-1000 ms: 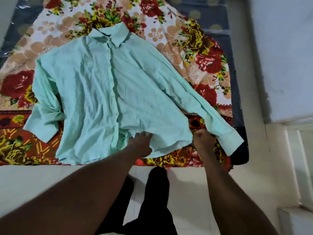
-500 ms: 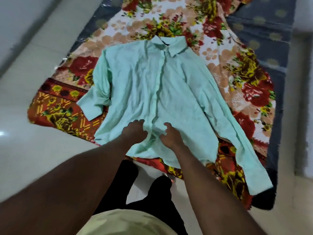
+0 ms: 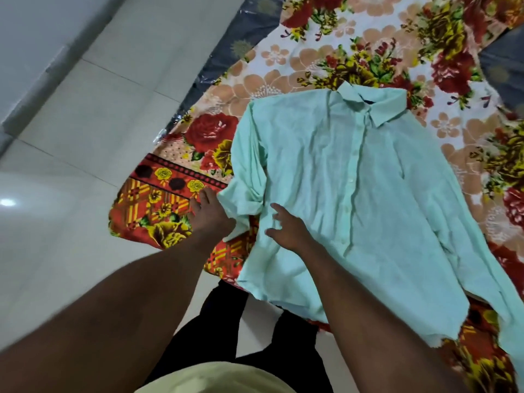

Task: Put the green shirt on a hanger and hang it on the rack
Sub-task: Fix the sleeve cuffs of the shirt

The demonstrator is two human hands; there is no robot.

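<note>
The mint green shirt (image 3: 368, 194) lies flat and face up on a floral bedsheet (image 3: 283, 66), buttoned, with its collar toward the far side. Its left sleeve is folded down along the body and ends in a cuff (image 3: 241, 202). My left hand (image 3: 209, 217) rests at that cuff's outer edge with its fingers fairly straight on the sheet; the thumb is hidden. Just right of the cuff, my right hand (image 3: 286, 229) is over the shirt's front with its fingers spread. No hanger or rack is in view.
The sheet covers a low dark blue mattress (image 3: 249, 43) on a pale tiled floor (image 3: 85, 137). A wall base runs along the far left. My dark-trousered legs (image 3: 255, 336) stand at the mattress's near edge. The shirt's right sleeve (image 3: 482, 265) trails to the lower right.
Both hands have left the middle of the hem and moved left to the folded sleeve's cuff. My right hand has opened its fingers. The view has swung left.
</note>
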